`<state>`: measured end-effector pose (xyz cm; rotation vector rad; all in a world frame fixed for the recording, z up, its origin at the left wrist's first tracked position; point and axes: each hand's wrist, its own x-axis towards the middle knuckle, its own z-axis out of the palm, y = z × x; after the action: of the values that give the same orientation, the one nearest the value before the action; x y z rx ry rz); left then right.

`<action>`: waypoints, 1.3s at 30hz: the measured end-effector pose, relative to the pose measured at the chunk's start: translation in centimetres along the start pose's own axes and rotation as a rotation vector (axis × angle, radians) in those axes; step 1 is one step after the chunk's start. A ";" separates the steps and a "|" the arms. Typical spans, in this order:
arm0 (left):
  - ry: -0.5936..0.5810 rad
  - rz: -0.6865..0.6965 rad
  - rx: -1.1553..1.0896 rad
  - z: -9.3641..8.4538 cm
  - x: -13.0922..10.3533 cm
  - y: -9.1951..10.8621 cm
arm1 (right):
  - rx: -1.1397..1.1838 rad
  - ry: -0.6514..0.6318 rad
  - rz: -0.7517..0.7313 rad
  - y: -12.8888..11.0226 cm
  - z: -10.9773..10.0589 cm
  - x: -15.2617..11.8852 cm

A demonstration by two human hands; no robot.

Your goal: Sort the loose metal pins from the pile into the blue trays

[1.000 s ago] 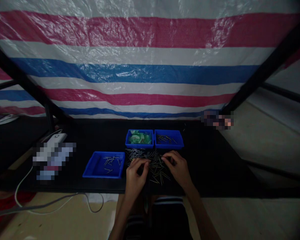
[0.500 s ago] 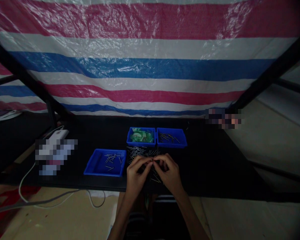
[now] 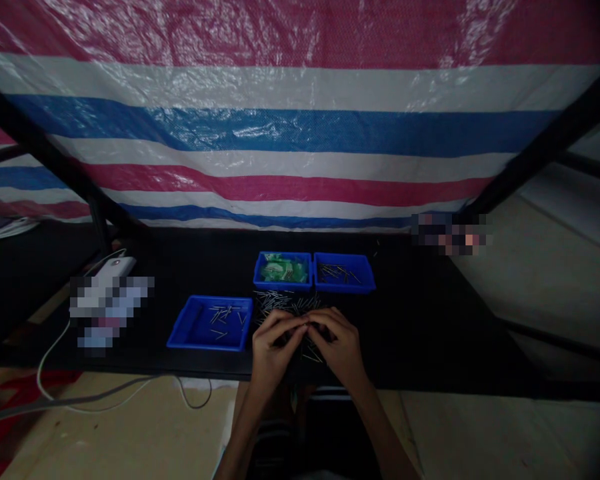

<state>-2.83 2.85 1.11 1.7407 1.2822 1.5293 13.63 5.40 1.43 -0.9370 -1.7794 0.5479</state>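
My left hand [image 3: 276, 339] and my right hand [image 3: 337, 339] meet at the fingertips above the near middle of the black table. Both are pinched closed, thumbs against index fingers, on something too small to make out. Under and just beyond them lies a loose pile of thin metal pins [image 3: 275, 302], partly hidden by my fingers. To the left, a blue tray [image 3: 187, 327] holds several similar pins [image 3: 223, 315]. Behind the pile stand a blue bin [image 3: 258, 279] with green-tinted plastic packets [image 3: 284, 269] and a second blue bin [image 3: 357, 288] with darker pins [image 3: 335, 272].
A white power bank [image 3: 115, 270] with a cable lies at the left beside a blurred-out patch. A striped plastic sheet [image 3: 300, 133] hangs behind the black table [image 3: 420, 333]. Dark frame bars slant down on both sides. Cables [image 3: 130, 387] droop past the front edge.
My right fingers have closed in slightly over the left fingertips, so the small thing between them is more covered. The view has shifted a little; trays and pins stay put.
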 end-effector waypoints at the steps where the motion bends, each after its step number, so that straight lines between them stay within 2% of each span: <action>1: -0.006 0.004 -0.005 0.0 0.0 0.0 | 0.004 0.002 0.007 0.0 0.0 0.0; 9: -0.035 0.004 -0.002 0.0 0.0 0.1 | 0.068 0.027 0.074 0.4 0.1 -0.6; 20: -0.009 -0.017 0.008 0.0 0.1 0.6 | -0.009 0.093 -0.011 0.0 0.2 -1.0; 33: 0.000 0.042 0.040 0.0 -0.4 -0.1 | 0.077 0.077 0.049 0.2 0.3 -1.1; 39: 0.027 -0.001 0.035 0.0 -0.1 0.2 | 0.054 0.084 0.054 -0.2 0.3 -1.1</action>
<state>-2.80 2.62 1.23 1.7461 1.3303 1.5438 13.52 4.36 0.87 -0.9596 -1.6603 0.5799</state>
